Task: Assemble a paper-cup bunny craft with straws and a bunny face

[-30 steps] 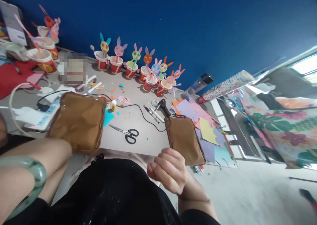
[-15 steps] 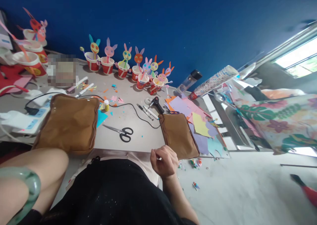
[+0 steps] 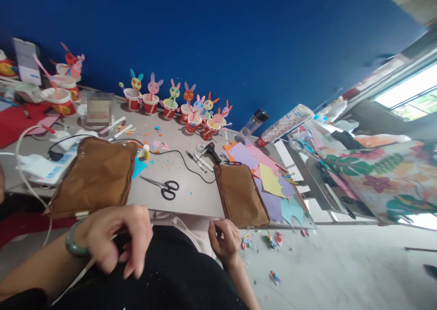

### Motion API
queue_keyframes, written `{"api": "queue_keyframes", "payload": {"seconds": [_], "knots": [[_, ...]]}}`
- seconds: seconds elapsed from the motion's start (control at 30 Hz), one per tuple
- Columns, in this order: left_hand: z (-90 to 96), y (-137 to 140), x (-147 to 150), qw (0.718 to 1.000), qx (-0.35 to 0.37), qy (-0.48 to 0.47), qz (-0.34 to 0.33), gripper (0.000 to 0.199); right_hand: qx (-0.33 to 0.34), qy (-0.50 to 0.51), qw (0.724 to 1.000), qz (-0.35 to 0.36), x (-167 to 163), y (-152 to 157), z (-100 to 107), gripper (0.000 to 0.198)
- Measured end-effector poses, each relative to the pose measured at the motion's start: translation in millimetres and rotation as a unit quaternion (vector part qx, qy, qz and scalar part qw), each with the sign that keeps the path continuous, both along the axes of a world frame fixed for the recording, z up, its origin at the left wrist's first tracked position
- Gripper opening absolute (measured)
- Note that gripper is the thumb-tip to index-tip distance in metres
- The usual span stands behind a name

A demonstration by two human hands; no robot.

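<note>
My left hand (image 3: 119,237), with a green bangle (image 3: 75,241) on the wrist, hangs over my lap, fingers loosely bent and apart. A thin pale cord (image 3: 77,278) runs up to the underside of that hand; I cannot see where it ends. My right hand (image 3: 225,239) is loosely curled at the table's front edge, with nothing visible in it, just left of a brown zipped cushion (image 3: 241,196). Between the hands and farther back lie black-handled scissors (image 3: 167,189) on the table. A second brown cushion (image 3: 94,175) lies beyond my left hand.
Red-and-white cups (image 3: 169,109) with paper rabbits line the blue wall. A glue gun (image 3: 213,153), pens (image 3: 197,162) and a glue stick (image 3: 146,152) lie mid-table. Coloured paper (image 3: 271,180), a bottle (image 3: 252,124) and stacked cups (image 3: 285,124) are right. A power strip (image 3: 56,166) is left.
My left forearm has swung down and back, bringing the left hand into view over my lap. My right hand keeps its curl near the table edge. The view has shifted slightly.
</note>
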State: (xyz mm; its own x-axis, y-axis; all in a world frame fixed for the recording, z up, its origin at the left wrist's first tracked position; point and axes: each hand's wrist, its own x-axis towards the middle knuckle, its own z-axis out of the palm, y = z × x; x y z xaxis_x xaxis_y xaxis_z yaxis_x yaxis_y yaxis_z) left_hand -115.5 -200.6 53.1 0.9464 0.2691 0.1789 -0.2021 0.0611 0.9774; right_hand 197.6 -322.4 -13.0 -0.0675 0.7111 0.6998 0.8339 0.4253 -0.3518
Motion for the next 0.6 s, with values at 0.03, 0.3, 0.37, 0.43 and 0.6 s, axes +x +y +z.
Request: {"api": "queue_keyframes", "payload": {"seconds": [0.03,0.3,0.37,0.43,0.6], "knots": [[-5.1,1,0,1.000,-0.016,0.014,0.002,0.063,-0.007,0.004,1.000,-0.006,4,-5,-6,0.020],[-48.1,1,21,0.968,0.036,0.241,0.054,0.044,-0.191,0.046,0.980,-0.032,12,-45,-95,0.021],[-62.7,-6,19,0.944,0.102,0.310,0.052,0.045,-0.268,0.060,0.960,-0.042,9,-52,-113,0.013],[-83.9,-12,13,0.909,0.188,0.364,0.080,0.039,-0.399,0.101,0.909,-0.068,8,-57,-125,0.012],[-126.3,-26,-4,0.839,0.235,0.468,0.148,0.035,-0.514,0.119,0.848,-0.056,13,-59,-132,0.028]]}}
